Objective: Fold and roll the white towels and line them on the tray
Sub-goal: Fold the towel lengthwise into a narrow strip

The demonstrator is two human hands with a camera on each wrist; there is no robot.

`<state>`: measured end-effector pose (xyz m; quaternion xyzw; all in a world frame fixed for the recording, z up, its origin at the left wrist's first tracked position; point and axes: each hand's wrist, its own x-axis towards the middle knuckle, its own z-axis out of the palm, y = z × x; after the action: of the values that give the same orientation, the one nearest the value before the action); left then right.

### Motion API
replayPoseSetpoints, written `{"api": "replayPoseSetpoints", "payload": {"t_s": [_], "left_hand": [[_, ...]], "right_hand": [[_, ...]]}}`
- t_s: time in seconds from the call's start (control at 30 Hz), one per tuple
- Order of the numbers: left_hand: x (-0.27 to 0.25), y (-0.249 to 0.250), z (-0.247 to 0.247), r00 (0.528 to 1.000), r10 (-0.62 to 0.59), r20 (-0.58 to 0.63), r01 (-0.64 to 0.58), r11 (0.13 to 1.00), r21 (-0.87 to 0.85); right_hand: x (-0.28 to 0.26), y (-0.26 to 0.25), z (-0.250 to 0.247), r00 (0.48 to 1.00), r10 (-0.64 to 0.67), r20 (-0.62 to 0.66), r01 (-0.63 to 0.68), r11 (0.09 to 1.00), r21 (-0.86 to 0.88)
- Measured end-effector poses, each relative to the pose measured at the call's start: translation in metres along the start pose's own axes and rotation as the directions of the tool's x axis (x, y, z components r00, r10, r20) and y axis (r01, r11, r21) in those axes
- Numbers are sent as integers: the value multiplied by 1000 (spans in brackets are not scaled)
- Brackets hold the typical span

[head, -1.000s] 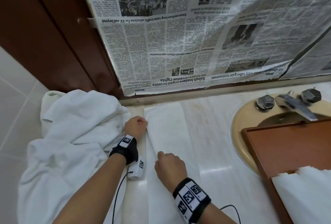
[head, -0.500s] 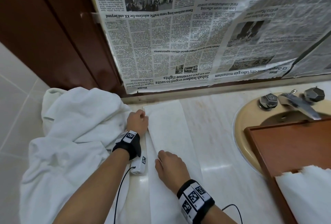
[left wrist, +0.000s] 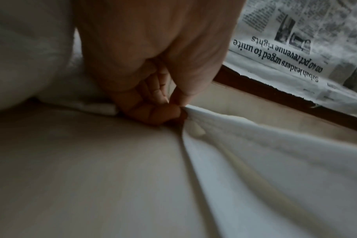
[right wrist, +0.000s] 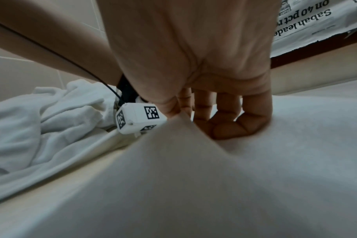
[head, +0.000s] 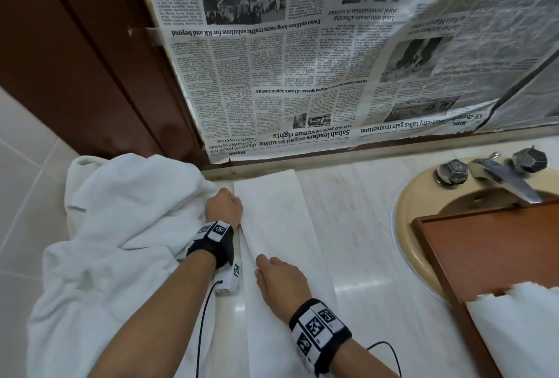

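Note:
A thin white towel [head: 278, 226] lies as a long folded strip on the marble counter, running from the wall toward me. My left hand [head: 225, 206] pinches its left edge [left wrist: 192, 112] between thumb and curled fingers, near the far end. My right hand [head: 279, 284] sits lower on the strip, thumb and curled fingers gathering a fold of the same towel [right wrist: 194, 153]. The wooden tray [head: 490, 256] stands at the right over the sink, with another white towel [head: 526, 332] lying on its near part.
A heap of thick white towels [head: 115, 241] fills the counter at the left against the tiled wall. Newspaper [head: 332, 60] covers the wall behind. The beige sink [head: 408, 217] with a metal tap [head: 502, 175] lies at the right under the tray.
Both hands keep their hold on the strip; the left hand has drawn a little nearer the left edge. The view has shifted slightly.

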<state>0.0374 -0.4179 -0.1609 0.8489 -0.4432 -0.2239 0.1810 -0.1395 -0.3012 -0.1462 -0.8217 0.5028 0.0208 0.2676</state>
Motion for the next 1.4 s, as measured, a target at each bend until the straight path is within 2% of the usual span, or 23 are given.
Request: {"api": "replayPoseSetpoints", "payload": {"t_s": [0.1, 0.23, 0.3, 0.43, 0.5, 0.63, 0.8, 0.9, 1.0, 1.07, 1.13, 1.2, 1.3, 1.4], "left_hand": [[-3, 4, 0, 1000, -4, 15, 4, 1000, -2], [-32, 2, -4, 999, 44, -23, -45, 997, -63], [-57, -4, -6, 999, 41, 2, -40, 996, -77], [-106, -20, 2, 985, -16, 173, 27, 998, -59], [-117, -25, 7, 984, -18, 175, 26, 999, -43], [-120, -28, 5, 987, 35, 160, -29, 999, -37], [-131, -28, -1, 989, 19, 145, -5, 995, -98], [-146, -31, -4, 991, 9, 132, 6, 994, -112], [-169, -31, -10, 980, 1, 199, 11, 998, -58], [-177, -33, -12, 973, -6, 229, 28, 995, -93], [-181, -34, -14, 976, -24, 217, 54, 990, -133], [-183, -33, -15, 980, -56, 192, 79, 991, -109], [-189, -34, -13, 983, -100, 155, 105, 994, -22], [-191, -36, -9, 986, -124, 108, 127, 992, -22]], "right_hand": [[1, 0, -2, 999, 35, 29, -36, 998, 49], [-19, 9, -20, 999, 32, 33, -41, 949, 313], [-42, 20, -25, 1000, 21, 18, -26, 958, 285], [-88, 39, -21, 991, 74, 107, -94, 975, 200], [-104, 44, -15, 985, 107, 135, -130, 975, 181], [-126, 41, -4, 973, 212, 89, -222, 967, 127], [-133, 31, -6, 960, 257, 114, -270, 955, 120], [-143, 22, -18, 972, 222, 72, -231, 959, 163], [-160, 4, -29, 993, 114, -30, -110, 987, 113], [-166, -15, -31, 999, 37, -40, -34, 997, 76], [-169, -30, -25, 1000, -25, 6, 25, 993, 114], [-175, -32, -14, 992, -61, 106, 42, 984, 171], [-197, -11, 8, 965, -31, 262, -13, 987, 162], [-222, 13, 22, 941, -8, 339, -21, 996, 81]]}}
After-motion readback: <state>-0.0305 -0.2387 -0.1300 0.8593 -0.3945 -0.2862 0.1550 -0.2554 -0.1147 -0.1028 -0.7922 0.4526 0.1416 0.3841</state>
